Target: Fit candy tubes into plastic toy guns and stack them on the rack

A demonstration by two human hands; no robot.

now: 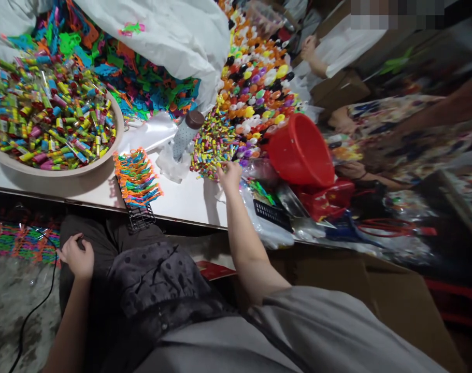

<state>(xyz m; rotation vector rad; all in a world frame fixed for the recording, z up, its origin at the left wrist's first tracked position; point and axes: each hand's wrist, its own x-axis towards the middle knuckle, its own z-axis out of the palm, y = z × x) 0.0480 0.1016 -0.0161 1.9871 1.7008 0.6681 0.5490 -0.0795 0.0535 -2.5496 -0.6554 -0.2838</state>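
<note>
My right hand [230,177] reaches to the near edge of a pile of small colourful tubes [212,140] on the white table. Its fingertips are pinched together, and whatever lies between them is too small to make out. My left hand [79,256] rests by my thigh, loosely curled with its fingers apart, and nothing shows in it. Between the hands, a row of orange, green and blue plastic toy guns [138,176] lies on a black rack [141,216] at the table's edge. A large beige basin [118,140] full of wrapped colourful tubes stands on the left.
Behind lie a white sack [161,36] and heaped toy guns [154,85]. Right of them is a mound of small coloured toys [255,77]. A red bucket [301,150] leans beside a black basket [273,214]. Other people's arms [315,57] are at the right.
</note>
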